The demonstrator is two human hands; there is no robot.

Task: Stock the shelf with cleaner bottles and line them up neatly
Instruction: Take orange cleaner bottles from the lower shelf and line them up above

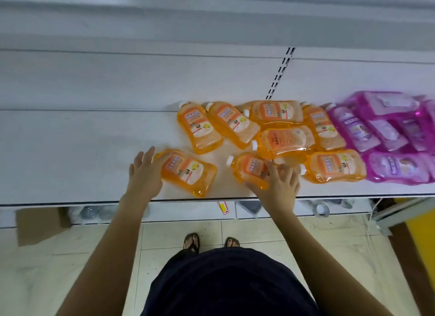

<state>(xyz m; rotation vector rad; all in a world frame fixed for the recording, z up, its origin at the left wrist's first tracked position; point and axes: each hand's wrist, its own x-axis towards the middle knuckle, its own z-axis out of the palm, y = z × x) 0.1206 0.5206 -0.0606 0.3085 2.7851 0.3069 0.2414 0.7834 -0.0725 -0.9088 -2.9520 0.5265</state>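
With the left hand open and flat on the left bottle and the right hand grasping the middle bottle, stand both upright along the shelf front edge, labels outward.

The person wears dark clothing and flip-flops.

Pale tiled floor, brown cardboard
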